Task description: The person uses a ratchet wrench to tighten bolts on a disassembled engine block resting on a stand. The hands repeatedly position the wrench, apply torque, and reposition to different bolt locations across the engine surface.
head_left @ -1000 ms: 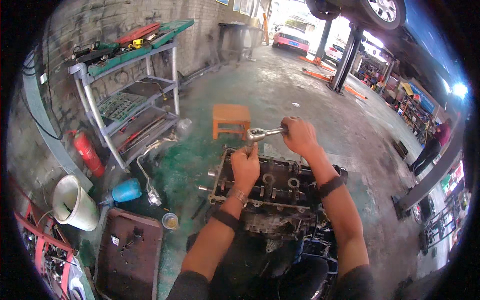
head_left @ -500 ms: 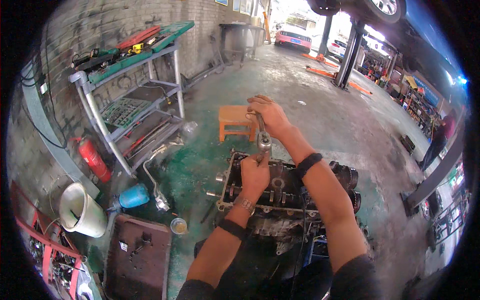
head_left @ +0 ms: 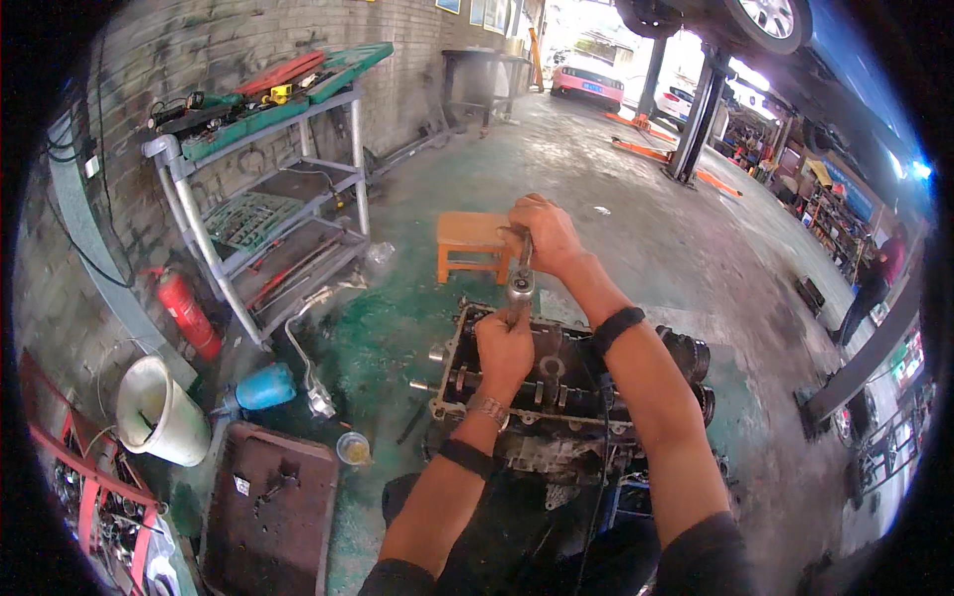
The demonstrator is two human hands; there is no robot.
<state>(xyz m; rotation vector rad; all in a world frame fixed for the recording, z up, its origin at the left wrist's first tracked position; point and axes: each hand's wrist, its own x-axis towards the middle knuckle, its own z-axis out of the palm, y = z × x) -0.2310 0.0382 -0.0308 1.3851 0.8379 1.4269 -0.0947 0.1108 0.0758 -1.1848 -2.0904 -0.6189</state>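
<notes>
A metal ratchet wrench (head_left: 521,284) stands above the near-left part of an oily engine cylinder head (head_left: 553,348), its round head toward me. My right hand (head_left: 546,236) is closed around the far end of its handle. Just below the ratchet's head, my left hand (head_left: 504,356) wraps the shaft under it; the shaft's lower end is hidden by that hand. Shafts with lobes run across the cylinder head, and round gear wheels (head_left: 686,353) sit at its right end. A dark cable hangs down over its near side.
An orange stool (head_left: 459,238) stands beyond the engine. At left are a tool cart (head_left: 214,268), a red fire extinguisher (head_left: 187,316), a white bucket (head_left: 189,427), a blue bottle (head_left: 264,387), a brown tray (head_left: 248,541) and a small cup (head_left: 353,448). Another person (head_left: 873,283) stands far right.
The ratchet handle's far end has swung slightly to the right, with my right hand shifting right along with it. My left hand stays around the shaft, almost in place.
</notes>
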